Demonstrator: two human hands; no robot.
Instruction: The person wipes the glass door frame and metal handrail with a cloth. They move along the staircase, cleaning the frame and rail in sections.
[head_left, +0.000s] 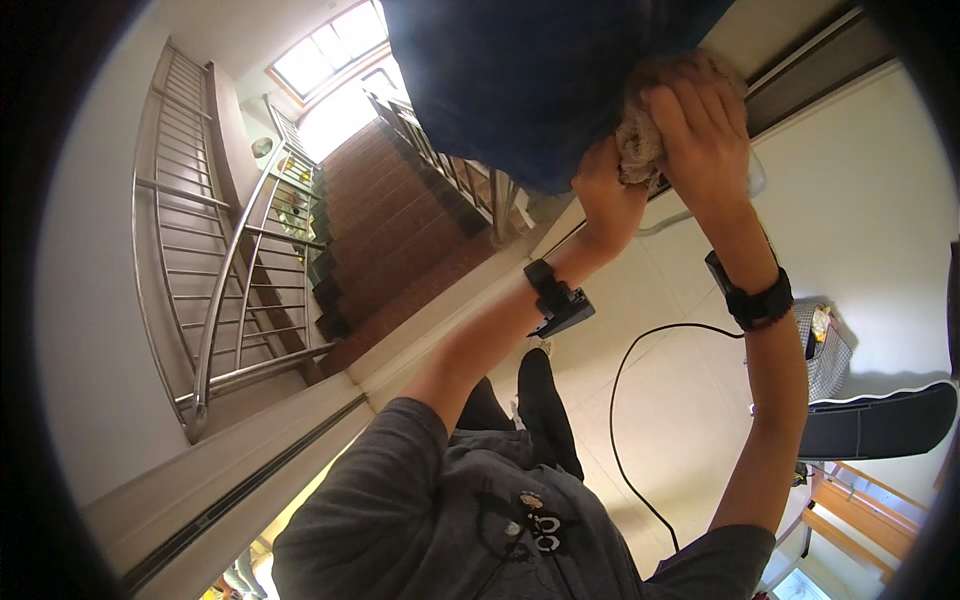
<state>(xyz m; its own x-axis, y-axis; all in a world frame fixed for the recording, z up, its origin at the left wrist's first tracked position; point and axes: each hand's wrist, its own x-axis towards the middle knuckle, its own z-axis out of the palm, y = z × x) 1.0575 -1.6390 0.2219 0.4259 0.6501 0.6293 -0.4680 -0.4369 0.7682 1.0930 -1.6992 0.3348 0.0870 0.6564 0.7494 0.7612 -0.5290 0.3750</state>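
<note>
A beige, rough-looking cloth (640, 146), bunched up, is between my two hands near the top of the view. My right hand (697, 127) has its fingers curled over the cloth from the right. On the other side my left hand (611, 191) is closed against the cloth's lower end; its fingertips are hidden. Dark blue fabric (517, 82) hangs just beyond, its edge meeting my left hand. What lies behind this fabric cannot be seen. Each wrist carries a black strapped device, and a black cable (613, 420) loops down beside my right arm.
Brown stairs (405, 232) with metal railings (244, 255) lie past a door sill and track (247, 487) on the left. Pale floor tiles (660, 285) are beneath me. At right are a checked bag (831, 360), a black padded object (877, 424) and wooden furniture (862, 510).
</note>
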